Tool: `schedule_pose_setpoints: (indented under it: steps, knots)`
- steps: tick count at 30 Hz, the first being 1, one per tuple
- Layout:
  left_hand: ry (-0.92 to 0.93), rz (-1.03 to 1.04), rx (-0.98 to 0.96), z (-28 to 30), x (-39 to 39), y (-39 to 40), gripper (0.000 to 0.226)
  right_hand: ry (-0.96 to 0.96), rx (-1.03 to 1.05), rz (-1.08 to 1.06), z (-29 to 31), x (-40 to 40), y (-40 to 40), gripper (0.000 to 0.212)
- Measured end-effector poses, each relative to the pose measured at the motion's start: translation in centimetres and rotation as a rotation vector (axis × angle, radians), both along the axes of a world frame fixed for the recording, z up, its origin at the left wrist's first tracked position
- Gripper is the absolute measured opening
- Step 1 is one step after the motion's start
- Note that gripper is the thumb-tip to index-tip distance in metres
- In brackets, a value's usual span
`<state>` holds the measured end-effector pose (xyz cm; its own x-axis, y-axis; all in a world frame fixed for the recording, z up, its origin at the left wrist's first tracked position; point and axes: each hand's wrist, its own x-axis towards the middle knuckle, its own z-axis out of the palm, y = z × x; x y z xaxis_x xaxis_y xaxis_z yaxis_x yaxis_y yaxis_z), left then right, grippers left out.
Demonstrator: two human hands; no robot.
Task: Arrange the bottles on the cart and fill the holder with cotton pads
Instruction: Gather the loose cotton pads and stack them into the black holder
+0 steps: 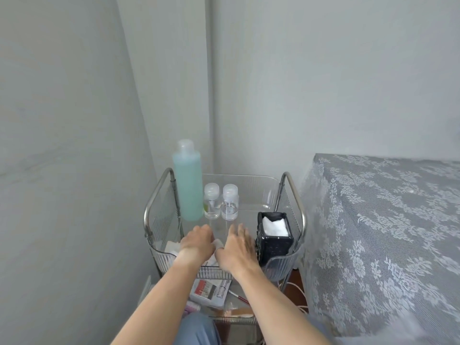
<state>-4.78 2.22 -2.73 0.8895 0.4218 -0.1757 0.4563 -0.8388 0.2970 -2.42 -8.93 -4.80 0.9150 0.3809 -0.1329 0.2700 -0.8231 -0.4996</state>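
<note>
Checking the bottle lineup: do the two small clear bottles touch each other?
Apart. The head view shows a thin strip of tray between the left small bottle and the right small bottle.

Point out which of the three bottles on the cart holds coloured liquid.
The tall plastic bottle at the left of the row: it holds blue-green liquid, while the two small clear bottles beside it hold colourless liquid.

Two bare forearms, uncovered from elbow to wrist with no sleeve in view, end in the left hand (198,241) and the right hand (239,247); neither shows a ring, watch or bracelet. Blue denim-like trousers (196,329) appear near the bottom edge.
</note>
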Motion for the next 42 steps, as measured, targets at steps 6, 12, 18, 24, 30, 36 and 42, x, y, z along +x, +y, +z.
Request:
schedule_pose_setpoints:
  steps: [6, 12, 18, 24, 30, 36, 42]
  knots:
    - [-0.029, 0.010, -0.064, 0.7, 0.2, 0.5, 0.026, 0.019, -0.064, 0.078, 0.4, 0.1, 0.0, 0.082]
    - [0.067, -0.071, 0.066, -0.1, -0.6, 0.3, 0.030, -0.035, -0.220, 0.171, 0.5, 0.6, 0.3, 0.081]
    - [0.075, -0.099, 0.297, -1.3, -0.8, -0.1, 0.030, -0.011, -0.189, 0.169, 0.4, 0.3, 0.1, 0.083]
    - [-0.037, -0.084, 0.189, -1.4, -0.8, 0.0, 0.026, 0.031, -0.154, 0.146, 0.3, 0.3, 0.1, 0.074]
    - [-0.004, -0.110, 0.225, -1.7, -0.7, 0.0, 0.022, 0.059, -0.147, 0.141, 0.1, 0.5, 0.3, 0.070]
    - [-0.117, -0.089, 0.170, -1.5, -0.7, -0.2, 0.022, 0.093, -0.046, 0.094, 0.3, 0.4, 0.3, 0.070]
    - [-0.239, -0.082, 0.025, -0.8, -1.1, -0.4, 0.022, -0.036, 0.077, 0.035, 0.3, 0.1, -0.2, 0.026]
